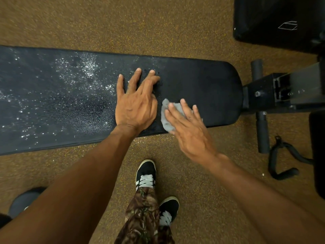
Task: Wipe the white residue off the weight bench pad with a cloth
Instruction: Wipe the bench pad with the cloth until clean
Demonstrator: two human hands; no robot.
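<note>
The weight bench pad (202, 81) lies crosswise in the head view, its rounded end pointing right toward the black metal frame (274, 92).

White residue (86, 67) covers the left part of the pad as scattered specks and streaks. The right part of the pad, around both hands, shows a dark, plain surface.

The left hand (135, 104) rests flat on the pad near its middle, palm down, fingers straight and spread. It grasps nothing.

The grey cloth (166, 120) lies bunched on the pad near its front edge, just right of the left hand. The right hand (188, 131) presses on the cloth with straight fingers laid over it; the fingers are not curled round it. Part of the cloth shows beyond the fingertips and beside the thumb.

The bench stands on a speckled brown floor (105, 23). A black cable handle (281, 161) lies on the floor at right, near the frame. Below the arms, two black shoes with white laces (146, 173) and a camouflage trouser leg (142, 217) are visible
</note>
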